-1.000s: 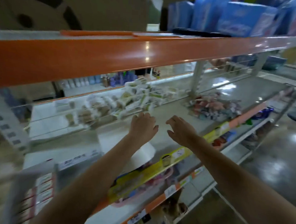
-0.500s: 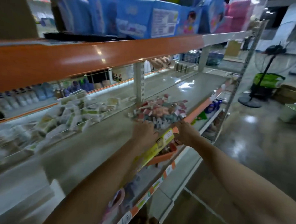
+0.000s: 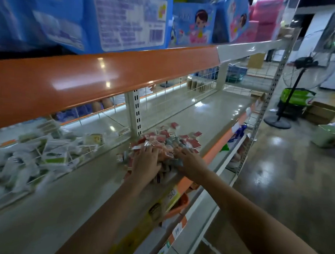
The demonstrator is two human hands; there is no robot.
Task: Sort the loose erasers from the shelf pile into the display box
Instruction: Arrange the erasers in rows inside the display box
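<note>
Pile of erasers (image 3: 168,144): small wrapped packets, mostly red and grey, heaped on the pale shelf (image 3: 211,111) near its orange front edge, just right of a slotted upright post (image 3: 134,112).

Left hand (image 3: 145,161): palm down on the 7 o'clock side of the pile, fingers spread and fairly straight over the packets. No grip evident.

Right hand (image 3: 190,161): palm down at the pile's 5 o'clock side, fingers reaching into the packets. Motion blur; whether any packet is pinched cannot be told.

The bulk of the heap lies at 12 o'clock from both hands.

Surroundings: white and green packets (image 3: 53,151) at 9 o'clock behind a wire divider. Blue boxes (image 3: 126,19) on the shelf above. A standing fan (image 3: 293,87) on the floor at 2 o'clock.
</note>
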